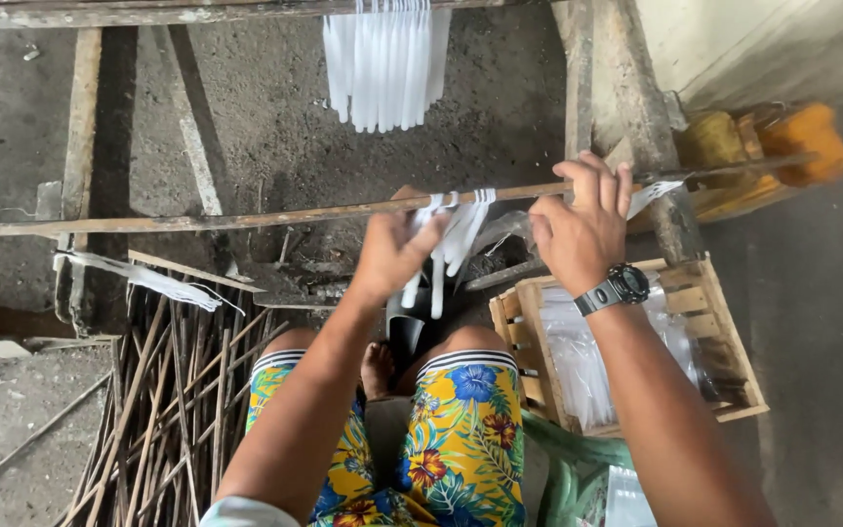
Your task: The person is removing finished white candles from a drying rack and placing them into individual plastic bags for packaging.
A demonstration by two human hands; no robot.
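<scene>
The right hand [585,226] is clamped on the long stick [246,219], steadying it level, while the left hand [397,252] pinches the white strips [456,239] hanging from it. A wooden crate [724,332] of clear bags sits just beside the right knee, within reach.

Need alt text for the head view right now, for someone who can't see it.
Seen from above, a seated person's right hand grips a long thin stick held crosswise, while the left hand handles white candles hanging from it. More white candles hang on a rack above; a wooden crate of clear plastic bags sits to the right and a bundle of sticks to the left.
</scene>
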